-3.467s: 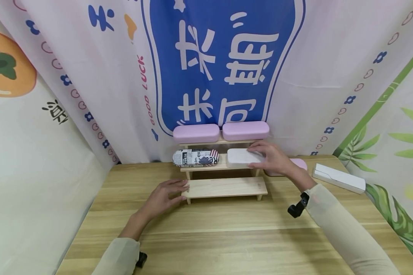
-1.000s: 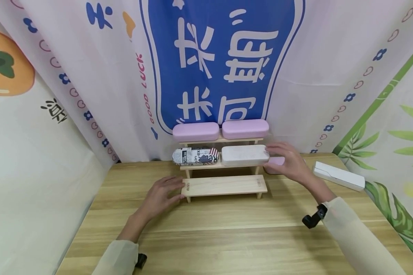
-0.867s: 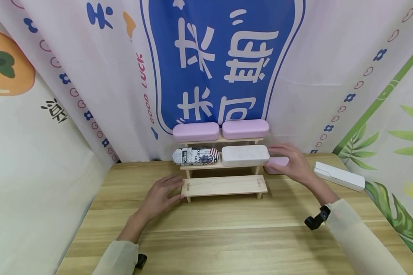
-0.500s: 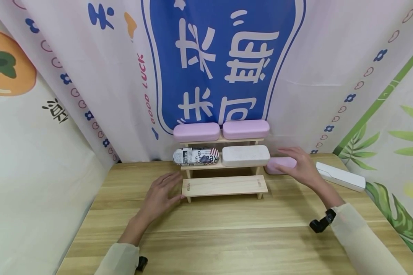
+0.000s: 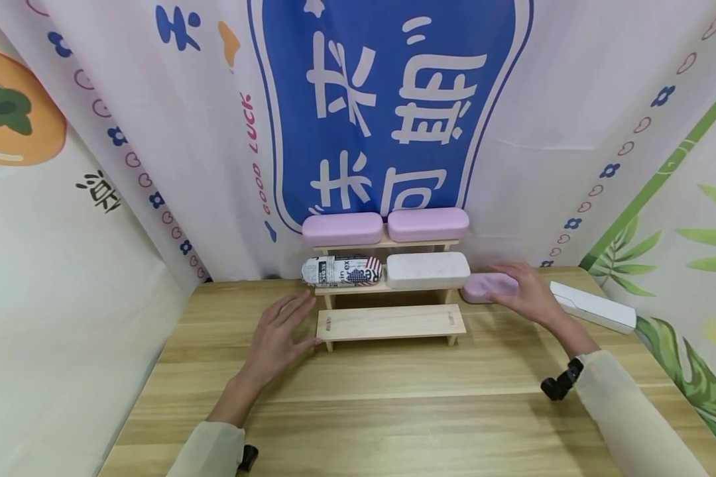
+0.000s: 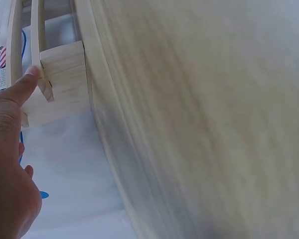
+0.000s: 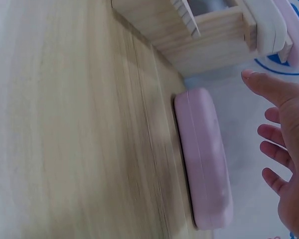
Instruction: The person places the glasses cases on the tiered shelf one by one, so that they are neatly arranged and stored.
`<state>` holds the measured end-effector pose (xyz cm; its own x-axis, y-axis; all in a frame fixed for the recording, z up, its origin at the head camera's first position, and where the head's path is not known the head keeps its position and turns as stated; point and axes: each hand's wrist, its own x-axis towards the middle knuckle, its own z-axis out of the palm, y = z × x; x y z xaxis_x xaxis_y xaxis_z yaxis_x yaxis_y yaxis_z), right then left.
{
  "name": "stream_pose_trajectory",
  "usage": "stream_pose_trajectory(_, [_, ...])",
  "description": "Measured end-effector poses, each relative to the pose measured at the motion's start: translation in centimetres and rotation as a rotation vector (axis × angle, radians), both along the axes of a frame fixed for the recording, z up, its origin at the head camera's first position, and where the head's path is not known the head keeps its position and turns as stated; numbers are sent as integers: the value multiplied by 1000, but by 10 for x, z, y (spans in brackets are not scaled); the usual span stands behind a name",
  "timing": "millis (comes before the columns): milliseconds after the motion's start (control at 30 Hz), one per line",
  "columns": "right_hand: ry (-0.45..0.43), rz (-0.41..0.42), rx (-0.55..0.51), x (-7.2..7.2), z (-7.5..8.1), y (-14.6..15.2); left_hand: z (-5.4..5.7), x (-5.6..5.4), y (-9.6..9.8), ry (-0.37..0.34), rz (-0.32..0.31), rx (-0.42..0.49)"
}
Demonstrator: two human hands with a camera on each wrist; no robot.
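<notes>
Thumb (image 6: 24, 88) of the left hand (image 5: 277, 339), loosely spread, touches the wooden rack (image 5: 390, 322) — right hand (image 5: 528, 295) (wide, holding nothing) hovers near a pink case (image 7: 202, 159).

A white curtain (image 5: 531, 146) (with a blue panel (image 5: 388, 79)) hangs behind the wood-grain table (image 5: 394, 397).

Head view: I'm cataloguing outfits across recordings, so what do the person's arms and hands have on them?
The left sleeve and right sleeve are long, plain and pale cream. A small black device shows at the left cuff, a black angular one at the right. No gloves or rings show on the left hand or right hand.
</notes>
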<state>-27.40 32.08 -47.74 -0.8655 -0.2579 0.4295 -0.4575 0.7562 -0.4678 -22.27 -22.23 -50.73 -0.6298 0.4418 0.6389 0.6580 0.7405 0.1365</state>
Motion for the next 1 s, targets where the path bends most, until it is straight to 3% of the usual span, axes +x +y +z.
stream_pose_trajectory(233, [-16,38,57,-14,-5,11,0,-2,0,24,2,-23])
stream_pose_trajectory(500, [-120,81,94,-25,-8,21,1,-5,0,57,-22,-33])
stream_pose_trajectory(767, [-155,70,92,-32,-19,28,6,-5,0,-36,-8,-47])
stream_pose_trajectory(1000, [-147,78,97,-35,-27,32,8,-6,0,-53,-24,-36])
